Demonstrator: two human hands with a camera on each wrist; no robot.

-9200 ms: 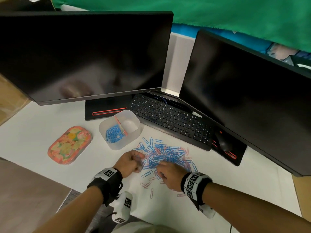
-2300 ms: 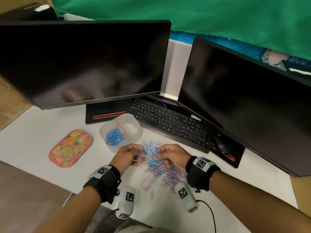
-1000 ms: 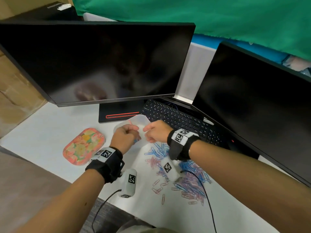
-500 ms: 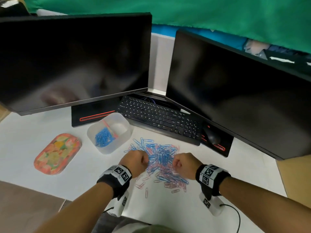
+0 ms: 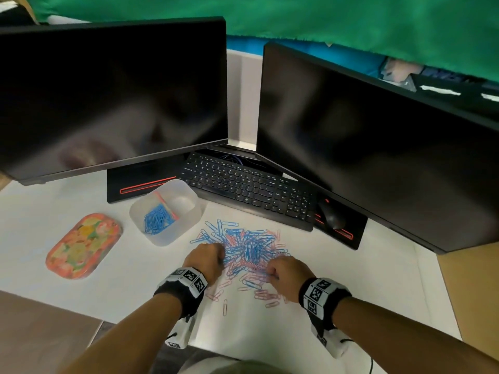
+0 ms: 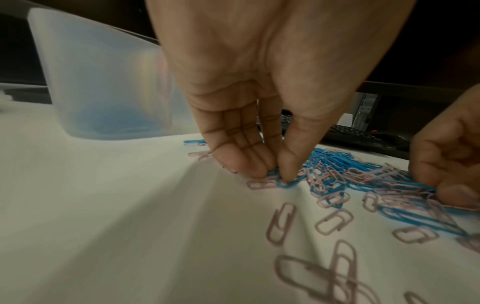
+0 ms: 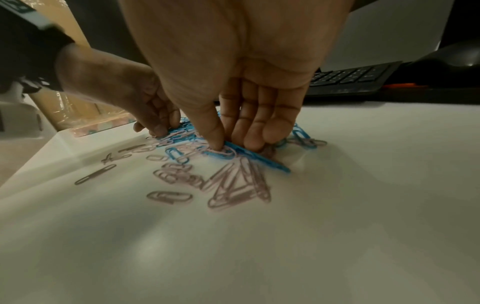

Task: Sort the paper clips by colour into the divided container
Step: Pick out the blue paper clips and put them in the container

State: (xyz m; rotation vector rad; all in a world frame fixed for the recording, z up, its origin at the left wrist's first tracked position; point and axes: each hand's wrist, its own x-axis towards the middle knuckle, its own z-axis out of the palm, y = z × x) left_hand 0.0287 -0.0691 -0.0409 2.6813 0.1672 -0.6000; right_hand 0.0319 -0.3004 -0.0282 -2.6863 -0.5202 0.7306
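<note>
A loose heap of blue and pink paper clips [image 5: 248,249] lies on the white desk. Behind it to the left stands the translucent divided container [image 5: 189,220]; blue clips [image 5: 158,222] fill its left compartment, and the right compartment looks bare. My left hand [image 5: 208,259] sits at the heap's left edge, and in the left wrist view its thumb and fingertips [image 6: 272,172] pinch a blue clip [image 6: 284,183]. My right hand [image 5: 286,271] is at the heap's near right, where thumb and fingers [image 7: 228,147] pinch a blue clip [image 7: 259,159] tilted up off the desk.
A floral oval lid [image 5: 83,245] lies left of the container. A black keyboard [image 5: 251,184] and mouse [image 5: 330,215] sit behind the heap under two dark monitors [image 5: 113,98]. Stray pink clips [image 5: 224,306] lie toward the desk's front edge.
A second ago both hands were up over the container. They have come back down to the heap, and their fingers now close on blue clips.
</note>
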